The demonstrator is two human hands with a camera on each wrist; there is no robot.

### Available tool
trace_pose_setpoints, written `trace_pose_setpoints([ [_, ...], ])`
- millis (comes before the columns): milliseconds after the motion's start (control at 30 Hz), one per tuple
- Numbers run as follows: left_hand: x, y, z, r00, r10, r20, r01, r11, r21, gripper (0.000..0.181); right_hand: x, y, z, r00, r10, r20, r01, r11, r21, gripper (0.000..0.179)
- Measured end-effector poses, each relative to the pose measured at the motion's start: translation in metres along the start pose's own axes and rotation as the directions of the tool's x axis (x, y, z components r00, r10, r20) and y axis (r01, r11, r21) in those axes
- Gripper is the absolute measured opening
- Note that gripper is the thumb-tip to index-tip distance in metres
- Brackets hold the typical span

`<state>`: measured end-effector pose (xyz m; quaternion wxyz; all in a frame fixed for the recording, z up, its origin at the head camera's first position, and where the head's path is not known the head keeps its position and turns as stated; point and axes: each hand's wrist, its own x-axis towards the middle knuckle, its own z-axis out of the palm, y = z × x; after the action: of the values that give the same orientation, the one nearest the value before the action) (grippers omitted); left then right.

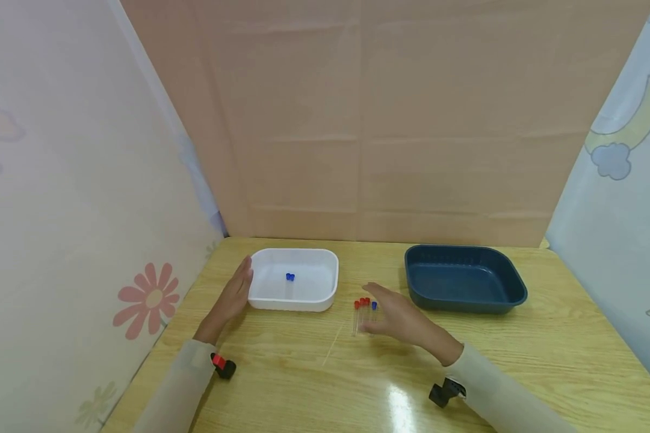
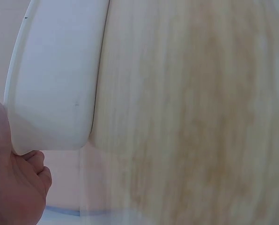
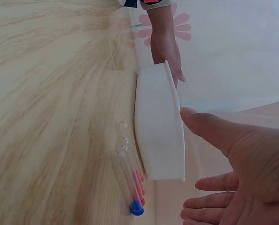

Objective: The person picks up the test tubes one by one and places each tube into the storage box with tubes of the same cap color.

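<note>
I see the left hand (image 1: pixel 234 296), fingers together, likely steadying the oblong white tray (image 1: pixel 292 305) — right hand (image 1: pixel 403 319) spread above clear red- and blue-capped tubes (image 3: pixel 132 176).

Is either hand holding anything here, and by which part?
The right hand holds nothing; it is open near the capped tubes. The left hand touches the left end of the white tray; whether it grips there cannot be told.

Evenly lit in the head view, with white glare on the table (image 1: pixel 303 376) at bottom centre-right. Dimmer and hazier in both wrist views, with wood grain (image 2: pixel 200 117) blurred in the left
</note>
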<state>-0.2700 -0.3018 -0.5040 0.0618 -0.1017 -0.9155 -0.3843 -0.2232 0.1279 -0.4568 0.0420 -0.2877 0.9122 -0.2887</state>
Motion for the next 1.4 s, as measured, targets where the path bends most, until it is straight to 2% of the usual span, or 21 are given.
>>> trace_pose_setpoints([
  [467, 0.0, 0.001, 0.0, 1.0, -0.015, 0.004, 0.015, 1.0, 0.01, 0.064, -0.006, 0.02, 0.008, 0.998, 0.047, 0.034, -0.047, 0.999, 0.0, 0.097],
  [633, 0.001, 0.002, 0.0, 1.0, -0.008, -0.003, 0.008, 1.0, 0.003, 0.064, -0.003, 0.026, 0.011, 0.993, 0.096, 0.061, -0.096, 0.995, -0.006, 0.099],
  [800, 0.0, 0.002, 0.0, 1.0, 0.004, -0.009, -0.004, 1.0, 0.006, 0.064, -0.003, 0.031, 0.017, 0.993, 0.107, 0.055, -0.106, 0.994, -0.021, 0.099],
  [1033, -0.002, 0.003, -0.001, 1.0, -0.012, -0.005, 0.012, 1.0, 0.005, 0.063, -0.003, 0.036, 0.027, 0.994, 0.101, 0.052, -0.1, 0.995, -0.016, 0.096],
  [1233, -0.002, 0.001, -0.001, 1.0, -0.011, 0.003, 0.011, 1.0, 0.005, 0.063, -0.001, 0.036, 0.031, 0.991, 0.124, 0.05, -0.123, 0.992, -0.009, 0.092],
  [1400, -0.002, -0.001, 0.003, 1.0, -0.009, -0.013, 0.009, 1.0, -0.021, 0.063, 0.0, 0.038, 0.03, 0.99, 0.137, 0.043, -0.136, 0.99, -0.032, 0.092],
])
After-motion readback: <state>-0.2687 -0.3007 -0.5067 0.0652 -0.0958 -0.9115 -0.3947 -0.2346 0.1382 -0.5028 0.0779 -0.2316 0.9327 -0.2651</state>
